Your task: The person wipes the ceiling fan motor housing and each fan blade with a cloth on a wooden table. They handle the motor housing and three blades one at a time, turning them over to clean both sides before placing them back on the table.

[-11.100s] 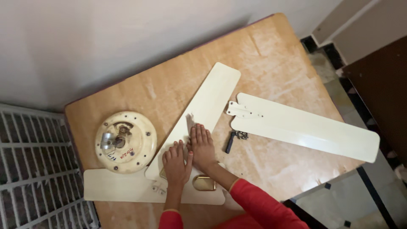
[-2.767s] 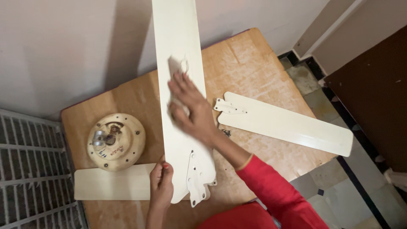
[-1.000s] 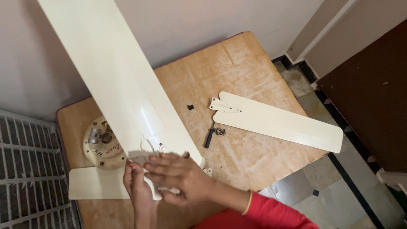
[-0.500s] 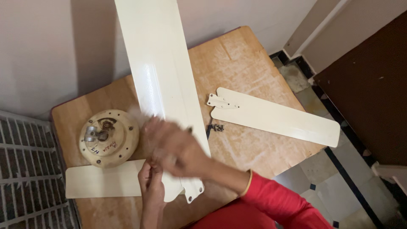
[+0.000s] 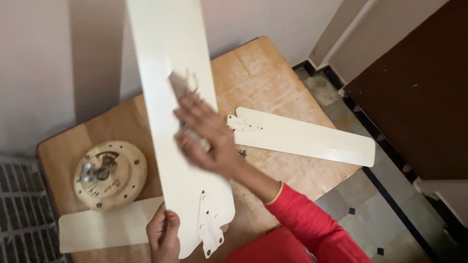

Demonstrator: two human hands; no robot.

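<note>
A long cream fan blade [image 5: 170,87] is raised above the wooden table [image 5: 273,83], its bracket end near me and its far end pointing up out of view. My left hand [image 5: 162,236] grips the blade's left edge near the bracket end. My right hand [image 5: 204,136] presses a small pale cloth [image 5: 183,83] flat against the blade's middle; the hand is blurred by motion.
A second cream blade [image 5: 302,141] lies on the table's right side, a third [image 5: 109,229] at the front left. The round fan motor hub [image 5: 109,175] sits at the left. Small dark screws [image 5: 241,153] lie beside my wrist. Tiled floor and a dark door are to the right.
My right hand with the cloth has slid up the raised blade from near the bracket end to its middle. The left hand keeps its hold at the lower edge.
</note>
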